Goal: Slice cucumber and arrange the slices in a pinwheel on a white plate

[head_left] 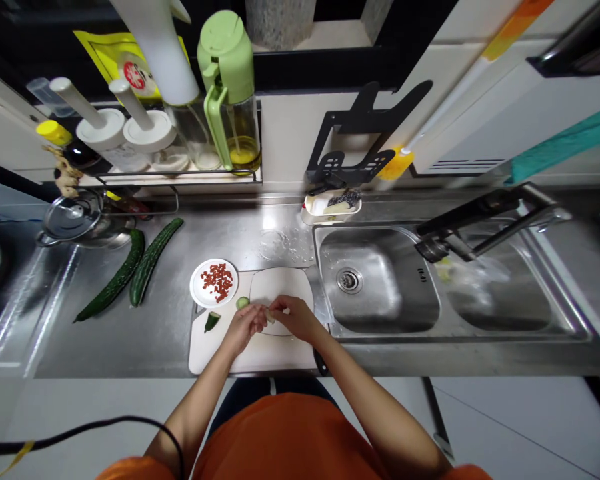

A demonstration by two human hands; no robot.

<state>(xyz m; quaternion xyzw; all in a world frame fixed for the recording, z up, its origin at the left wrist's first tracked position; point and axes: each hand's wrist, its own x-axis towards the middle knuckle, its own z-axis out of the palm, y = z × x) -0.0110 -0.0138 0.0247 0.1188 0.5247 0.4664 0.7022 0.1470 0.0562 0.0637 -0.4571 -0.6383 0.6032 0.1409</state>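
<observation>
Both my hands meet over a white cutting board [280, 360] at the counter's front edge. My left hand [244, 325] and my right hand [293, 315] are closed together on a small pale piece [270, 313] between their fingertips; I cannot make out what it is. A white plate [281, 283] lies on the board just behind my hands. A cucumber slice [242, 303] and a dark green cucumber end [211, 321] lie on the board to the left. A small white dish of chopped red pieces [213, 282] sits at the board's back left corner.
Two whole cucumbers [130, 270] lie on the steel counter to the left, near a pot lid [75, 217]. A double sink [380, 287] with a faucet [480, 223] is to the right. A rack of bottles and an oil dispenser [230, 93] stands at the back.
</observation>
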